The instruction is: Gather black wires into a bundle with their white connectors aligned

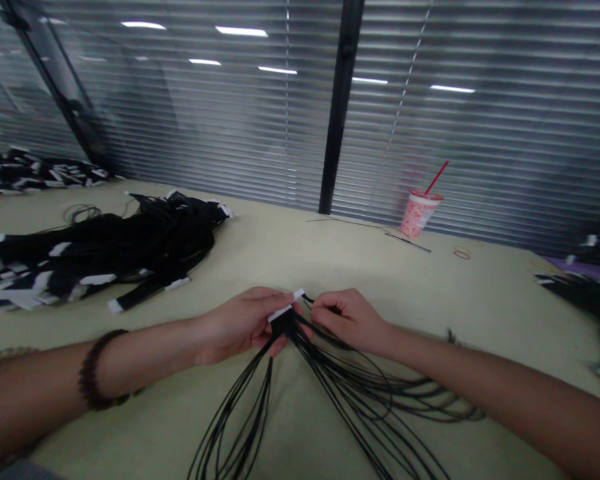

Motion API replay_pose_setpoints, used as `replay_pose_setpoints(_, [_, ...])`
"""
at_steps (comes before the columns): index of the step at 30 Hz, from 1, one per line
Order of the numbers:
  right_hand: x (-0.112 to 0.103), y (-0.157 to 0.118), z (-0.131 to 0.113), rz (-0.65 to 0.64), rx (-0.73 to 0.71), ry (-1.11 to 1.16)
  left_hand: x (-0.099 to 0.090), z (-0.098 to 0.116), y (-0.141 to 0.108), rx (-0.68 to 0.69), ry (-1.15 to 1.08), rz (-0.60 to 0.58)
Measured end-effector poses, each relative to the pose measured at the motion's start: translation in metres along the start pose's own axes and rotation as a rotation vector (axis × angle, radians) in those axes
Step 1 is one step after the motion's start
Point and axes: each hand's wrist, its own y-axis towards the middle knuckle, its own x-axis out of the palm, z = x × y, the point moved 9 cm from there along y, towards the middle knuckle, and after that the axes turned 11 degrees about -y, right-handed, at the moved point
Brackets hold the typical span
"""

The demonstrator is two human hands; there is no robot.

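My left hand pinches a white connector with a bundle of thin black wires running out of it. A second small white piece shows just beyond my thumb. Close by on the right, my right hand is closed with its fingertips pressed together on a black wire near that white end. The wires fan out below both hands, some toward the bottom edge and some under my right forearm. The fingers of my left hand partly cover the connector.
A large heap of black cables with white connectors lies on the pale table at left; more cables lie at far right. A pink cup with a red straw stands by the blinds, near a dark thin rod and rubber bands.
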Motion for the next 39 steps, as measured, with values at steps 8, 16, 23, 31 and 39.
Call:
replay_pose_setpoints(8, [0.001,0.000,-0.006,-0.028,-0.030,-0.047,-0.002,-0.001,0.000,0.001,-0.023,-0.003])
replay_pose_setpoints(16, [0.000,0.000,-0.008,0.007,-0.058,-0.103,-0.002,-0.001,0.001,-0.006,-0.014,-0.001])
replay_pose_setpoints(23, [0.000,0.000,-0.009,0.011,-0.057,-0.164,-0.002,-0.002,0.001,-0.017,-0.001,-0.007])
replay_pose_setpoints(31, [-0.006,-0.005,-0.009,0.101,-0.070,-0.132,0.004,0.002,-0.002,-0.006,0.063,-0.023])
replay_pose_setpoints(39, [-0.007,-0.006,-0.014,0.096,-0.081,-0.124,0.009,0.002,-0.004,0.021,0.124,-0.032])
